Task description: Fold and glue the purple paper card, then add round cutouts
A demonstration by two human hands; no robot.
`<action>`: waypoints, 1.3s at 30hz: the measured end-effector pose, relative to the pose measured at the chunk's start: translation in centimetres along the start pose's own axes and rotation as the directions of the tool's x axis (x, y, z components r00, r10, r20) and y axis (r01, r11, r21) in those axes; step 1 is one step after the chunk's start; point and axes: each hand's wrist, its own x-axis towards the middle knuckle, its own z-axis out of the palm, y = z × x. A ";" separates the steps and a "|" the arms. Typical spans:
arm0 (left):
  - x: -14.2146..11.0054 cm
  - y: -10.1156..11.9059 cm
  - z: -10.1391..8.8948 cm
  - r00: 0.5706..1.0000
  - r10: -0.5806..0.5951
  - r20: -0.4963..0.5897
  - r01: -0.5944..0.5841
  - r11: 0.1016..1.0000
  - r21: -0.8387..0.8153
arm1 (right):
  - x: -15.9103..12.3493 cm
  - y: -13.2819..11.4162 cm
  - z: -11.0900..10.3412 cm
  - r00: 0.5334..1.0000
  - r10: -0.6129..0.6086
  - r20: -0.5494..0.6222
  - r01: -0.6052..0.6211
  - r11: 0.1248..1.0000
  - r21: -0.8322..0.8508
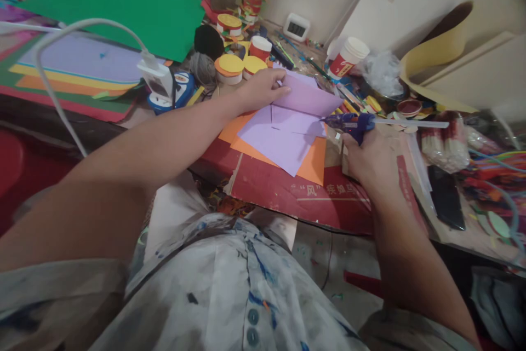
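My left hand (266, 88) pinches the upper edge of a purple paper flap (306, 96), which is lifted and tilted. Below the flap lies a purple sheet (279, 145) with a few short dark lines on it. An orange sheet (314, 164) sticks out from under the purple one. My right hand (367, 156) is wrapped round a blue hot glue gun (356, 124), its nozzle pointing left at the right end of the flap's lower edge. A long pale glue stick (411, 122) juts from the back of the gun. Whether the nozzle touches the paper, I cannot tell.
Red cardboard (279, 192) covers the table's front. Paper cups (349, 58), yellow-topped round pieces (229, 66) and a small digital clock (296, 28) stand behind. At left are a green sheet (119, 3) and a white plug (156, 78) with its cable; at right, a black phone (446, 197).
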 end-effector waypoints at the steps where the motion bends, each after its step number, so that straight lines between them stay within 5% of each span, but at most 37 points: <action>1: 0.0 0.1 0.0 1.000 -0.001 0.004 0.001 1.000 -0.001 | -0.2 -0.2 -0.2 0.999 0.034 -0.005 -0.034 0.999 -0.005; 16: 0.0 0.1 0.0 1.000 0.004 0.000 -0.004 1.000 -0.005 | 0.1 -0.7 0.5 0.997 0.069 -0.031 -0.065 0.992 0.108; 25: 0.0 0.2 -0.1 0.999 0.020 -0.026 -0.020 1.000 0.002 | 0.4 -4.5 1.2 0.998 -0.066 -0.011 0.067 0.979 0.190; 34: 0.0 -0.1 0.1 1.000 0.029 0.002 -0.029 0.999 0.014 | 0.4 -2.5 1.2 0.999 0.006 -0.053 0.001 0.992 0.126; 39: 0.0 -0.1 0.1 1.000 0.014 -0.006 -0.014 1.000 -0.015 | 0.4 -5.0 2.0 0.994 -0.094 -0.057 0.102 0.979 0.176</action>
